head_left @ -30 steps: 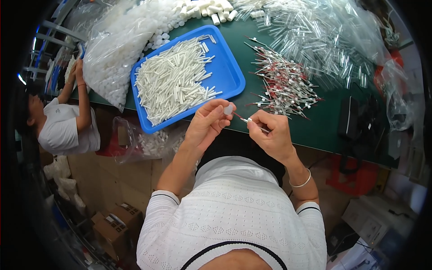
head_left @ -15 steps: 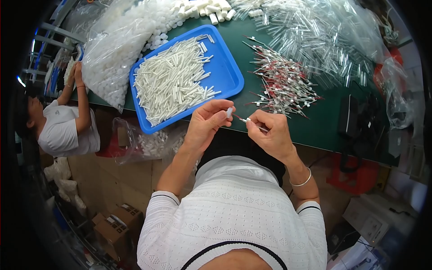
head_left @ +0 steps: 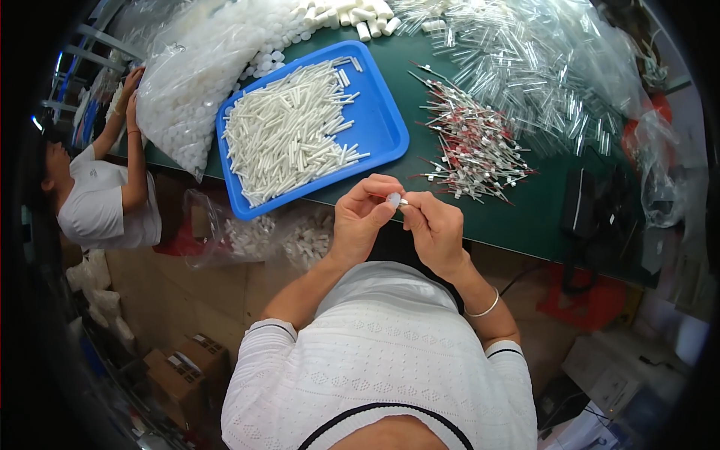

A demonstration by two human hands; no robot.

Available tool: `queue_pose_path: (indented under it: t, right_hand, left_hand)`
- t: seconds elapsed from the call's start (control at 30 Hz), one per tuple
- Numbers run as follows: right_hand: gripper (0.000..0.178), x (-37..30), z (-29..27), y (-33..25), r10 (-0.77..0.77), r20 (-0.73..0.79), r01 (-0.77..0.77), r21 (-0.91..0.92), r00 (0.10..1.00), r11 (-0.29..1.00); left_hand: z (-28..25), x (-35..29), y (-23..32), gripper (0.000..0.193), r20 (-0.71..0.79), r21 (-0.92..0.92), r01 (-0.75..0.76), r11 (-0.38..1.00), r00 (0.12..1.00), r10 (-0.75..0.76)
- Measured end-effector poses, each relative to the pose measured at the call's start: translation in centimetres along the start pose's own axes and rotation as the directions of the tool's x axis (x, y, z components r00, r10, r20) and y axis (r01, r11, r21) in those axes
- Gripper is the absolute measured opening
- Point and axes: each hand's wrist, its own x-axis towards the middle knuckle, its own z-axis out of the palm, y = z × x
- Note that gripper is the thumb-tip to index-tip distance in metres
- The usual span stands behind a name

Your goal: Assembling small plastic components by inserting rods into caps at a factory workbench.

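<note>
Pinched in my left hand (head_left: pixel 363 219) is a small translucent white cap (head_left: pixel 394 199). My right hand (head_left: pixel 435 225) grips a slim rod with a white end piece (head_left: pixel 403 202), and this end meets the cap between my fingertips. Fingers hide most of the rod and whether its tip sits inside the cap. Both hands are close together just in front of the table edge. Nearest beyond them are a blue tray (head_left: pixel 390 124) heaped with short white tubes (head_left: pixel 289 131) and a pile of thin red-and-white rods (head_left: pixel 476 142).
A clear bag of white caps (head_left: pixel 187 97) spills at the left back. White cylinders (head_left: pixel 367 19) lie at the far edge, clear tubes (head_left: pixel 525 75) at the right back. A black device (head_left: pixel 579 202) stands on the right. Another person (head_left: pixel 112 187) works at the left.
My right hand has moved left to my left hand. The rod's end, earlier apart from the cap with its red tip showing, now meets it.
</note>
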Motion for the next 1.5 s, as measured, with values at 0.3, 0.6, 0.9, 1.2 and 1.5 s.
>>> queue_pose_path:
  t: [0.3,0.6,0.9,1.2,1.5]
  right_hand:
    - [0.016,1.1,-1.6,1.4,0.265,0.367,-0.364,0.234,0.892,0.902]
    - [0.022,1.3,-2.5,0.7,0.346,0.459,-0.565,0.529,0.818,0.634]
    - [0.023,1.9,-3.1,1.2,0.393,0.037,-0.311,0.68,0.919,0.664]
    - [0.024,2.8,-2.7,0.5,0.309,-0.036,-0.199,0.693,0.95,0.693]
    - [0.023,2.2,-2.5,0.6,0.306,-0.025,-0.205,0.69,0.952,0.694]
  left_hand:
    - [-0.7,0.1,2.6,0.022,0.091,0.471,-0.037,0.881,0.996,-0.007]
    - [-8.0,9.4,6.1,0.007,0.299,0.886,-0.267,-0.378,0.954,0.029]
    - [-4.1,10.0,6.0,0.009,0.231,0.973,-0.229,-0.028,0.972,0.053]
    - [-1.9,4.0,3.1,0.017,0.044,0.584,0.054,0.81,0.994,-0.099]
    - [-2.2,3.8,3.0,0.015,0.022,0.625,0.038,0.78,0.998,-0.067]
